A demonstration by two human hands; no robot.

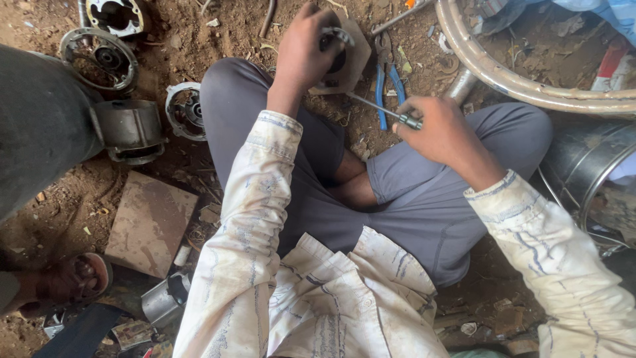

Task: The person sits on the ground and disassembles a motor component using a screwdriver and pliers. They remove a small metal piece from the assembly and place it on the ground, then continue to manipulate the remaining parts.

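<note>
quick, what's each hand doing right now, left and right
Left hand: closed on a small round metal part resting on a flat block.
Right hand: closed around a screwdriver, its tip aimed at that part.

Round part [336, 50]: was gripped by the left hand [303, 50], on a flat plate [354, 66] ahead of the knees.
Screwdriver [381, 109]: was held by the right hand [442, 132], tip toward the part.
Pliers [387, 79]: were laid just right of the plate.
Housings [129, 129]: were set at left.
</note>
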